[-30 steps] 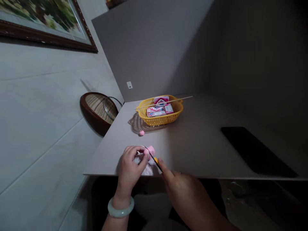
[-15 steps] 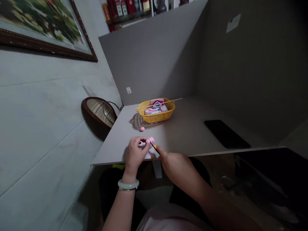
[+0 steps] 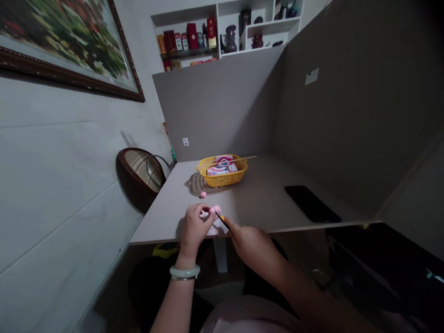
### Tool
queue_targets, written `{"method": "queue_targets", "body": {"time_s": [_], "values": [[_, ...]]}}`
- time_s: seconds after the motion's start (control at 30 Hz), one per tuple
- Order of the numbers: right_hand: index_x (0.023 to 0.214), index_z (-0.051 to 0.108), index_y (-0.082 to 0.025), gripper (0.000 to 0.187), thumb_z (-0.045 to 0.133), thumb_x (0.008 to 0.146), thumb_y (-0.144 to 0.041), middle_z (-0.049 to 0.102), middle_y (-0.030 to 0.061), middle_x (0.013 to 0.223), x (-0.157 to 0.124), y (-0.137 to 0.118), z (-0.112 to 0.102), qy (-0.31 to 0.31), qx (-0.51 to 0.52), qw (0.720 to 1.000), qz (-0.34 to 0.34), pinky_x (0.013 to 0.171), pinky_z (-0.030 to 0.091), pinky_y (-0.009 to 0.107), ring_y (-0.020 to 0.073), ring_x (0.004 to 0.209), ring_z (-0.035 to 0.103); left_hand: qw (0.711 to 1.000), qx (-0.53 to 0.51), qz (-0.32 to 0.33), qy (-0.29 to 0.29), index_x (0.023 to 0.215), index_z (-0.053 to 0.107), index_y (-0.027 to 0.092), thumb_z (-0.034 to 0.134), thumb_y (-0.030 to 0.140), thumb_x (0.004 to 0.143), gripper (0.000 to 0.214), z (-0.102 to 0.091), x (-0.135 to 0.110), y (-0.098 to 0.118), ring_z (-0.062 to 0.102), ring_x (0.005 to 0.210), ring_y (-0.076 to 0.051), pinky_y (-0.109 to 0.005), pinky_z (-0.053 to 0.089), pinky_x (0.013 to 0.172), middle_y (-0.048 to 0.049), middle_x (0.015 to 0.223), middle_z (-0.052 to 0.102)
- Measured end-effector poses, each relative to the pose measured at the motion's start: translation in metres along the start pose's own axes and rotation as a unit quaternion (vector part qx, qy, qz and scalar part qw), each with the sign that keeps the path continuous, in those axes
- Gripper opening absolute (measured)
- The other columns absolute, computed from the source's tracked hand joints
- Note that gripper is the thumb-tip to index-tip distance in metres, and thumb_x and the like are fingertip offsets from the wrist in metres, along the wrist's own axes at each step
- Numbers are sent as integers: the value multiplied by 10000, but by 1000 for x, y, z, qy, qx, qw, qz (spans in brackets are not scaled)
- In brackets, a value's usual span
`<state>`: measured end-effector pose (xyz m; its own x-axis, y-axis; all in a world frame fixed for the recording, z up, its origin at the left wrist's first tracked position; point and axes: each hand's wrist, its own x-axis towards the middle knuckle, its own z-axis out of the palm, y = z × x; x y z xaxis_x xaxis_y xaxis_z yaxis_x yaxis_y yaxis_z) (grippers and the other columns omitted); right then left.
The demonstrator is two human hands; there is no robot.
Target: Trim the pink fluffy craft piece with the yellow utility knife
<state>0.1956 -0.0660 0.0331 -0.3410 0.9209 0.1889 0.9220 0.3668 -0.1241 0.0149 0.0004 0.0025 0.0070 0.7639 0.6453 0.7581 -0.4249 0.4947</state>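
The fingers (image 3: pixel 199 212) of the left hand (image 3: pixel 194 236) are curling tightly around a soft pink lump (image 3: pixel 216 211), which is being held just above the near edge of the desk (image 3: pixel 163 226) with white fluff (image 3: pixel 215 230) bunched beneath it. The right hand (image 3: pixel 251 249) is pinching a slim yellow-handled tool (image 3: pixel 222 219) narrowly, its dark tip reaching the lump. A pale green bangle (image 3: pixel 184 272) is circling the left wrist. The pale grey desk is running back to grey partitions (image 3: pixel 215 115), with a framed painting (image 3: pixel 62 46) hanging on the left wall and a shelf (image 3: pixel 225 27) of ornaments rising behind. Farther up the desk, a small pink ball (image 3: pixel 203 194) is resting beside a woven mat (image 3: pixel 194 186), and a yellow basket (image 3: pixel 225 181) is holding boxes (image 3: pixel 218 171) under a thin stick (image 3: pixel 243 159). A flat black device (image 3: pixel 310 203) is lying to the right.
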Motion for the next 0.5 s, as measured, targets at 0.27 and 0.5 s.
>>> {"method": "queue_targets", "body": {"time_s": [0.27, 0.5], "values": [[1457, 443, -214, 483, 398, 979, -172, 772, 74, 819, -1, 8, 9, 0, 31, 999, -14, 546, 416, 225, 193, 688, 728, 1000, 0, 11, -13, 839, 638, 225, 601, 310, 875, 99, -2, -1, 3, 597, 894, -187, -312, 471, 798, -26, 869, 669], [1457, 445, -217, 486, 407, 975, -171, 771, 76, 807, 2, 2, 11, 2, 49, 999, -5, 553, 417, 216, 180, 682, 725, 1000, 20, 24, 3, 826, 633, 226, 604, 279, 867, 72, -2, -2, 0, 577, 840, -195, -316, 457, 763, -23, 831, 664]]}}
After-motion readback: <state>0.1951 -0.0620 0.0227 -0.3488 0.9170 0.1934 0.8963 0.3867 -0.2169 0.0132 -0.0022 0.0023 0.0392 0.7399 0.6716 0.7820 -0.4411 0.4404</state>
